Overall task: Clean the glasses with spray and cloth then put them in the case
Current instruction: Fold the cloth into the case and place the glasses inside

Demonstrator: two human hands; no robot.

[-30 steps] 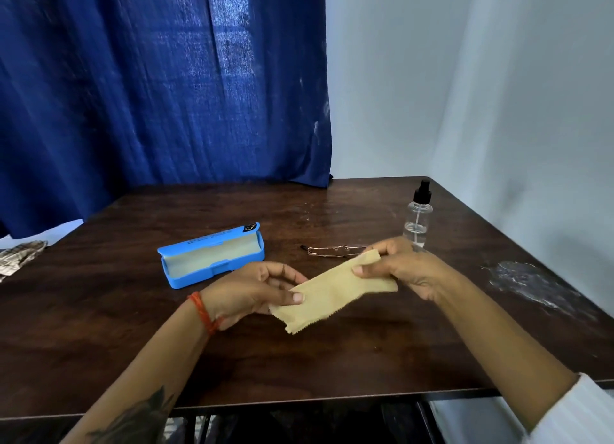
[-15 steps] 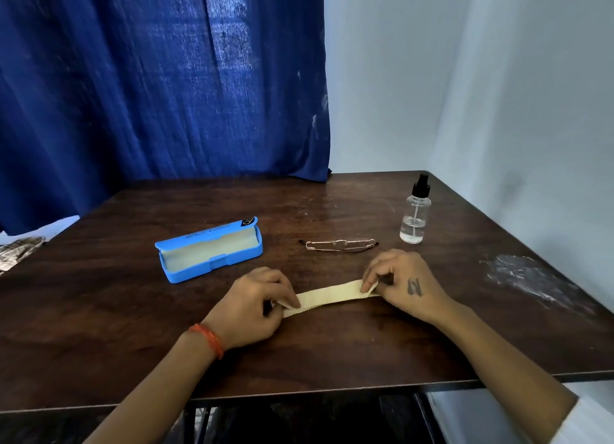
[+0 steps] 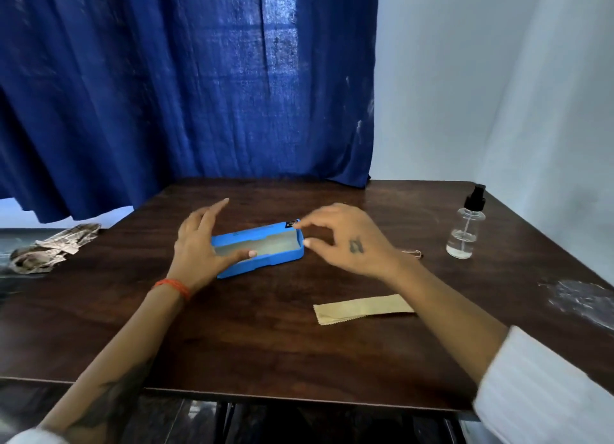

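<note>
Glasses (image 3: 413, 253): only a sliver of thin metal frame shows, on the table (image 3: 265, 337) just past the right wrist, between the case and the spray bottle. The rest is hidden behind the right forearm. Not in the case.

Near edge: both forearms come in from the bottom, white sleeve (image 3: 545, 390) on the right arm, tattoo on the left forearm.

Cloth (image 3: 363, 308): beige strip lying flat on the table, just left of the right forearm, nearer the camera than the case. Neither hand touches it.

Left hand (image 3: 199, 244): orange wrist band (image 3: 172, 287), fingers straight and spread, thumb laid along the near edge of the case, other fingers raised over its left end. No curl round it.

Case (image 3: 260, 248): blue, open, pale lining visible, lying flat mid-table, nothing seen inside.

Right hand (image 3: 349, 244): at the case's right end, fingers loosely bent, thumb and forefinger tips close to the end wall and the lid corner. Cannot tell whether they actually touch or pinch it; motion blur.

Spray bottle (image 3: 465, 227): clear, black pump top, upright, far right of the table, well apart from both hands. A little liquid in the bottom.

Crumpled patterned cloth (image 3: 53, 247) off the table's left edge. Whitish smear (image 3: 584, 297) at the table's right edge.

Back: blue curtain (image 3: 186, 88), white wall (image 3: 491, 78).
</note>
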